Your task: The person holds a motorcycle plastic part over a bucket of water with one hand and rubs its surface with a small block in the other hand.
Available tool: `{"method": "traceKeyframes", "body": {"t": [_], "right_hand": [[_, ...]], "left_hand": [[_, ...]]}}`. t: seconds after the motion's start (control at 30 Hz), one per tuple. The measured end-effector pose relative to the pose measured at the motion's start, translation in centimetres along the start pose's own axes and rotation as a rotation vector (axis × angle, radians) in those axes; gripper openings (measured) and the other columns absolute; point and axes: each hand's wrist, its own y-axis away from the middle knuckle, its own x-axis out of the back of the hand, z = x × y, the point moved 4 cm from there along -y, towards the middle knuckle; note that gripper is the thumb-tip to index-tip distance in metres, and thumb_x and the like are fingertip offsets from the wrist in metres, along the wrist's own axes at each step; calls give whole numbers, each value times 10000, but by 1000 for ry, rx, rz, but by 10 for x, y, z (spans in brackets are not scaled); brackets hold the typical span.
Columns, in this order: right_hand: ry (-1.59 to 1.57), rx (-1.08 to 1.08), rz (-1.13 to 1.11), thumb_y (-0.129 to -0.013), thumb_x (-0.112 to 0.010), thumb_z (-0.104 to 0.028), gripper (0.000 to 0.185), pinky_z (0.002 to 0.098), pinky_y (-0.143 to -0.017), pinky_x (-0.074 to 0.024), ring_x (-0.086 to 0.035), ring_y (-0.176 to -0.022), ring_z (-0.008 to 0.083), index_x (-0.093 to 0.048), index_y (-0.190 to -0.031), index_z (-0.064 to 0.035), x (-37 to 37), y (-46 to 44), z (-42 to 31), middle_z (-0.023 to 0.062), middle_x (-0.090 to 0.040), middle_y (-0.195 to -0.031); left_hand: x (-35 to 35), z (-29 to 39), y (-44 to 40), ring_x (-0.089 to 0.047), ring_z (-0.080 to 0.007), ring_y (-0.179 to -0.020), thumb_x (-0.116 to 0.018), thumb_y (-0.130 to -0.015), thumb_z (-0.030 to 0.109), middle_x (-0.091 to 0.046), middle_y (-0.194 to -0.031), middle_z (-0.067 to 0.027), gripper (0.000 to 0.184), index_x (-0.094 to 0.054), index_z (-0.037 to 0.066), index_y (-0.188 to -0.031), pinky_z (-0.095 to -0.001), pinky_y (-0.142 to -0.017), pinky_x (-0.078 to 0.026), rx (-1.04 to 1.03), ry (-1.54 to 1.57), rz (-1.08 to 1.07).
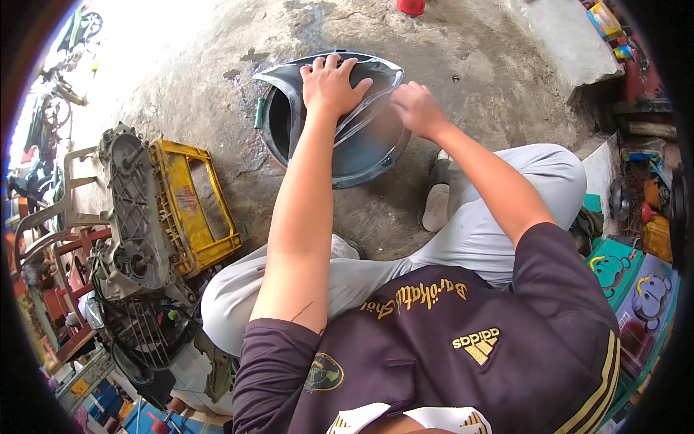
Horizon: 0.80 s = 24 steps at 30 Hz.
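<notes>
A dark, glossy curved panel [293, 78] with pale edges, perhaps a vehicle body part, lies across a round dark basin [354, 178]. My left hand [329, 90] presses on the panel's upper middle with its fingers spread and thumb out. Beside the panel's right end is my right hand [419, 108], its fingers curled together and slightly blurred. Whatever those fingers may hold is hidden. A green handle [259, 113] shows on the basin's left side. The basin's interior is partly covered by the panel and my left hand.
To the left stand a yellow plastic crate [191, 206] and a grey metal engine casing [134, 195]. A concrete slab [571, 43] lies at the upper right. A red object [410, 6] sits at the top edge. Green printed boxes [614, 264] are at the right.
</notes>
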Motion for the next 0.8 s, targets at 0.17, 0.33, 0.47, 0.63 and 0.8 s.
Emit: {"method": "traceKeyframes", "body": {"t": [0.17,0.33,0.47,0.63,0.8], "right_hand": [[80,258,-97,-872,-756,-168,125,458,-840,-505,-636,-953,307,-650,-908,-111,-9,7,-46,84,-634,-930],[-18,20,91,-886,-765,-163,121,472,-860,-512,-651,-981,315,-665,-913,-103,0,-9,-2,90,-668,-982],[4,203,5,-890,-763,-152,127,470,-858,-510,-655,-993,315,-665,-951,-100,-14,2,-34,85,-675,-998],[43,105,52,-888,-741,-156,127,484,-820,-511,-649,-966,341,-647,-945,-92,-5,-9,-8,101,-669,-953],[-56,48,87,-906,-737,-166,128,500,-853,-531,-648,-963,362,-652,-949,-80,-6,-4,-27,115,-669,-950]], "left_hand": [[-2,0,-3,-523,-323,-1438,-662,-916,682,-620,-1521,-84,678,-699,257,-1443,-548,-1181,-359,8,20,-27],[-2,-2,-2,-523,-325,-1436,-660,-911,686,-616,-1523,-94,678,-703,265,-1439,-550,-1178,-356,10,45,-19],[0,2,-4,-523,-321,-1435,-667,-905,683,-617,-1521,-87,681,-704,259,-1437,-544,-1185,-349,21,29,-36],[-1,0,-1,-527,-313,-1431,-672,-898,682,-620,-1517,-85,682,-710,259,-1430,-546,-1182,-354,21,44,-33],[-1,0,-3,-533,-313,-1426,-675,-895,678,-627,-1507,-81,683,-711,255,-1430,-550,-1184,-355,16,22,-17]]}}
